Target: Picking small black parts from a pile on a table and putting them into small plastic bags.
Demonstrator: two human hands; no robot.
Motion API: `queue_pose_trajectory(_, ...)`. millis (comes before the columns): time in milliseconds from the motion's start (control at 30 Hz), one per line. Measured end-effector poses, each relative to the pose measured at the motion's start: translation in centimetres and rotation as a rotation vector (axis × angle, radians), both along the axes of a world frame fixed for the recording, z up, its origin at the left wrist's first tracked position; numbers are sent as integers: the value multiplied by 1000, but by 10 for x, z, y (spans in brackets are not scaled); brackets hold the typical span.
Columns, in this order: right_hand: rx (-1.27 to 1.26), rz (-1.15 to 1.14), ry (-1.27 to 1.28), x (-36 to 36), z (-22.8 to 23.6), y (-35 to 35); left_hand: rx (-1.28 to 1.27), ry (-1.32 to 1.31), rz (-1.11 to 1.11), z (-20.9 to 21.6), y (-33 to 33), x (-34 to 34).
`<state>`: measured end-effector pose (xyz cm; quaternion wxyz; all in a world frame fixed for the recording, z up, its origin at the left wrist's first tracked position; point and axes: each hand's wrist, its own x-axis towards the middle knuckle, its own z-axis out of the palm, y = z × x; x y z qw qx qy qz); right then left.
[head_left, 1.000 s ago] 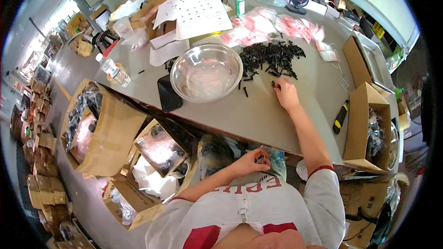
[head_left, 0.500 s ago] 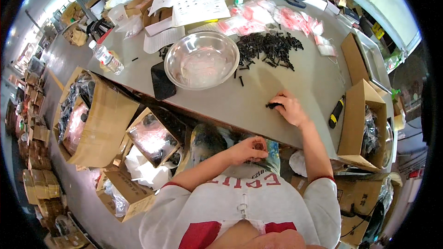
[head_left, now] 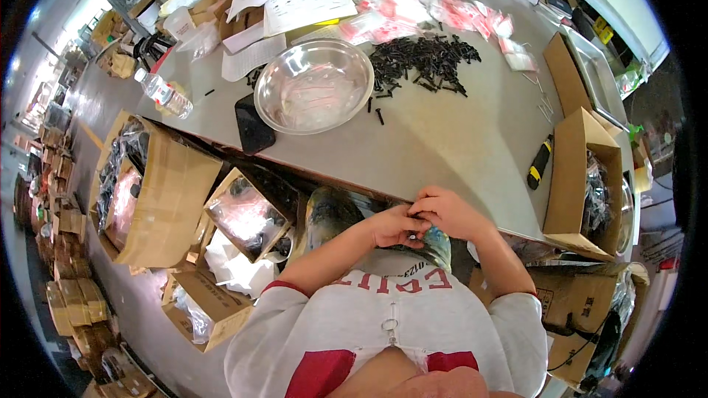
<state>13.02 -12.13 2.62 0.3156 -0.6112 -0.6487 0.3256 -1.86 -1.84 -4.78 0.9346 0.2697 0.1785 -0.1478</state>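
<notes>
Right hand (head_left: 445, 210): a second ago at the near edge of the heap of black screws (head_left: 424, 59); half a second ago nearer the person, with dark screws in its fingers; now drawn back to the near edge of the surface (head_left: 457, 133), fingers meeting the left hand (head_left: 394, 227). Left hand little changed in place, low over the lap, just off that edge.

Grip, right: fingers bent and pressed together against the left hand; contents hidden, so cannot tell whether the screws are still in it. Grip, left: fingers curled, a small shiny spot showing between them; what it is, or whether it is firmly grasped, cannot be made out.

Main heap remains toward the far edge, right of the metal bowl (head_left: 271, 99), with one loose screw (head_left: 380, 116) lying on the near side of it. Clear bags (head_left: 321, 96) lie in the bowl, unchanged; pink-and-clear bags (head_left: 391, 15) stay along the far edge behind the screws. Yellow-and-black knife (head_left: 540, 162) untouched near the right edge, beside the open carton (head_left: 568, 184).

Reading: picking from the heap appears finished for this round; the work has probably passed to a two-handed step. Heap still large, so most screws seem yet unhandled.
</notes>
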Motion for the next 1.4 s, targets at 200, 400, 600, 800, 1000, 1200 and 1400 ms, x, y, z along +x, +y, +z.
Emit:
queue_pose_trajectory(200,-7,123,30,-1,33,-6,155,-185,-82,13,6,-2)
queue_pose_trajectory(400,232,36,-272,-2,54,-10,604,-462,-86,49,20,4)
queue_pose_trajectory(600,423,-60,-345,2,61,-5,767,-559,34,66,31,16)
queue_pose_trajectory(800,276,-320,-462,23,32,11,1604,-291,290,44,34,31)
queue_pose_trajectory(1000,220,-410,-269,25,18,15,1735,-253,384,44,29,29)
queue_pose_trajectory(1200,227,-450,-86,18,32,15,1630,-214,339,47,29,29)
queue_pose_trajectory(1400,289,-482,-79,15,32,13,1809,-336,376,40,26,28)
